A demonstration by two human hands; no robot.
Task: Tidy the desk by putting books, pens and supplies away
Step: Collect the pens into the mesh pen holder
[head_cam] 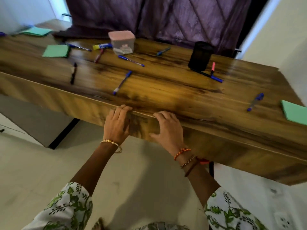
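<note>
— Floral sleeves sit lowest in view, and above them both hands rest on the near edge of the wooden desk (166, 90). The left hand (116, 125) and the right hand (167, 128) lie relaxed, fingers draped over the edge, holding nothing.

— So which step is this?

— The very start, I'd judge. Nothing is put away yet: a blue pen (122, 82) lies just beyond the hands, another blue pen (255, 101) sits by a green pad (294, 112) at the right, and more pens are scattered further back.

— And next?

— Probably reaching forward for the nearest pen, pinching its thin barrel, and carrying it to the black pen holder (200, 55), which stands upright toward the back right.

— Anything unclear?

— The green pad is cut off by the frame. The pink-lidded box (122, 42) is blurred, so its contents can't be read, and the far left corner is smeared.
</note>
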